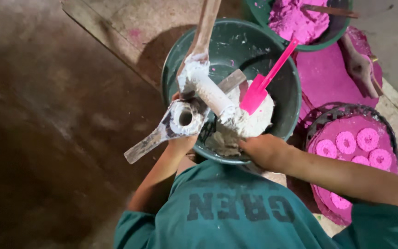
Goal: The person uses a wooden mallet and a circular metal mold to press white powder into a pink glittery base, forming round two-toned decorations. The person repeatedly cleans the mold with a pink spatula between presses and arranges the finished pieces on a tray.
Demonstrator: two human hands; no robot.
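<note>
My left hand (180, 144) grips a paste-caked metal mould (184, 119), a short tube on a flat metal bar, held over the near left rim of a dark green basin (236, 44). From the mould a white-coated rod (212, 94) slants up to a wooden handle (204, 27). My right hand (264, 150) reaches in from the right, its fingers dug into a lump of white paste (247, 122) in the basin. A pink plastic spatula (264, 83) stands stuck in that paste.
A second green bowl (342, 27) holding pink paste (298, 18) sits at the top right. A round tray (346, 113) at the right carries several pink rings (346, 142). A wooden tool (360, 69) lies on a pink-stained surface. Bare brown floor lies left.
</note>
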